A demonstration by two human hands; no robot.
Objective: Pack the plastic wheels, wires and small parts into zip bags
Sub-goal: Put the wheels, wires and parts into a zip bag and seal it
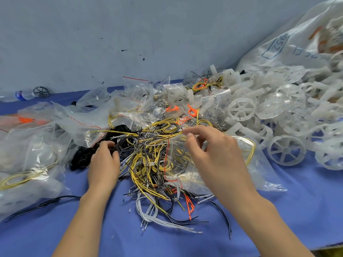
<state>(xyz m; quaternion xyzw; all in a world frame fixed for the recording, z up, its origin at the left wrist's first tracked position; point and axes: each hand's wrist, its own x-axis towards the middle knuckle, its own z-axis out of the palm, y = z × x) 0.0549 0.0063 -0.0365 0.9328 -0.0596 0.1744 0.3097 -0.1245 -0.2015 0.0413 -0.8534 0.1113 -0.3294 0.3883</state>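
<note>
Several filled zip bags (37,145) lie heaped left of the wire tangle (148,164), probably parked there so finished packs stay out of the sorting. At the tangle's left edge sits a clump of black small parts (81,158). The left hand (104,162) rests on it with fingers curled down into the pieces, and whether they close on one cannot be told. It looks placed to gather parts or steady the heap.

Over the tangle's right side, the right hand (217,156) pinches thumb to forefinger on what seems the lip of a clear zip bag (263,175), the other fingers loosely bent. Lifting that lip would hold the mouth open for filling. Yellow wire already shows inside it.

Right of the tangle, the plastic wheels (285,153) spill from a large white sack (289,45), crowding that side up to the wall.

Bare blue table (306,210) lies in front of the tangle on both sides of the forearms. That is the free room for drawing the bag back, and loose wire ends trail into it and may snag.
</note>
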